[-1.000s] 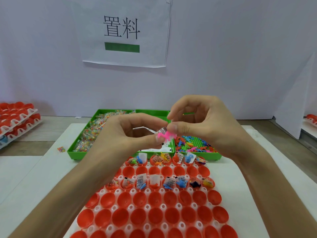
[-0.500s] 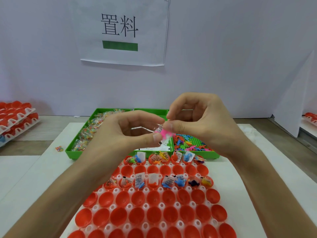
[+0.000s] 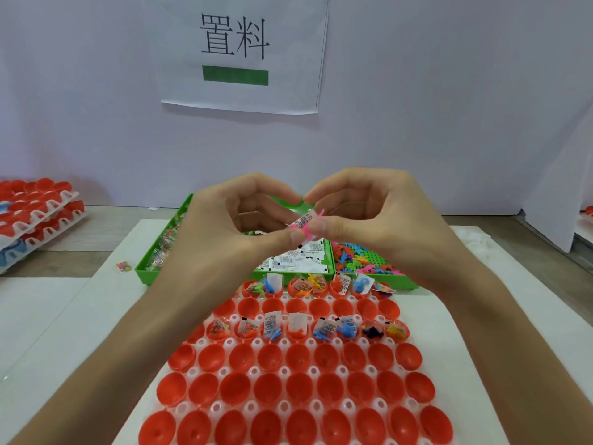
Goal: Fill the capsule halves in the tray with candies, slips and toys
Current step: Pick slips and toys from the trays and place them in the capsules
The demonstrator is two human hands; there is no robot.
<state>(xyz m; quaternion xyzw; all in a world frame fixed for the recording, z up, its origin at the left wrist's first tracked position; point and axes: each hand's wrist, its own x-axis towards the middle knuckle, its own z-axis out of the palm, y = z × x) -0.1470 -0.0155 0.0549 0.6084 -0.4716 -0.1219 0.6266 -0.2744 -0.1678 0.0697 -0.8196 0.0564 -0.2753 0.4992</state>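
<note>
both hands, left hand [image 3: 224,226] and right hand [image 3: 369,220], pinch a pink toy [image 3: 307,227] with paper slip [image 3: 303,220] above the tray [image 3: 308,409]; light, flimsy, best pinched at edges.

In the grip: a matt printed paper slip [image 3: 303,220] and a smooth pink plastic toy [image 3: 308,232]. Below it, glossy red plastic halves [image 3: 272,390] in a white, faintly translucent plastic tray [image 3: 348,405]. Behind, shiny green plastic bins [image 3: 141,273]; above, a matt paper sign [image 3: 244,94].
</note>
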